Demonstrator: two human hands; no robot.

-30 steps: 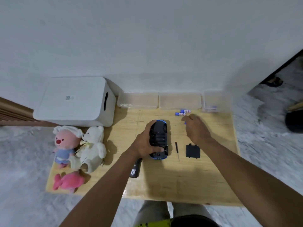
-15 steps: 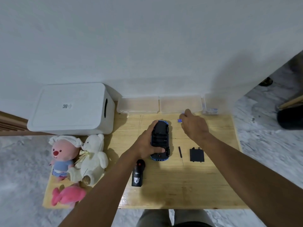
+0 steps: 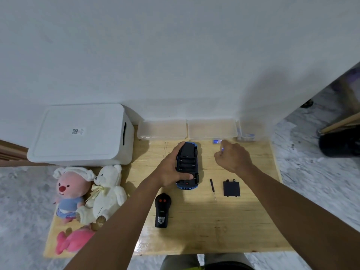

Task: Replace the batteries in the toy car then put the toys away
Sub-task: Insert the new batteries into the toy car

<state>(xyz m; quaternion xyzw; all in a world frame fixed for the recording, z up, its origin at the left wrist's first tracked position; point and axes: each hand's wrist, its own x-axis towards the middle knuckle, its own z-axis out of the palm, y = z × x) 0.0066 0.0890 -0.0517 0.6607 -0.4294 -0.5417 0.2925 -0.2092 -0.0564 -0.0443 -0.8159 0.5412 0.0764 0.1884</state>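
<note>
**Fresh battery heads for upturned car**

Your left hand (image 3: 171, 171) grips the toy car (image 3: 188, 162), belly up at mid-table with its battery bay uncovered. Your right hand (image 3: 232, 158) curls round what looks like a battery (image 3: 222, 150), only a blue sliver showing. A second battery (image 3: 216, 141) lies just beyond. Next, seat it in the bay, poles matched. The screwdriver (image 3: 213, 189) and cover (image 3: 231, 189) lie right of the car, the remote (image 3: 162, 210) nearer you, none blocking the way. Soft toys (image 3: 109, 191) and a white box (image 3: 81, 133) sit left.
</note>
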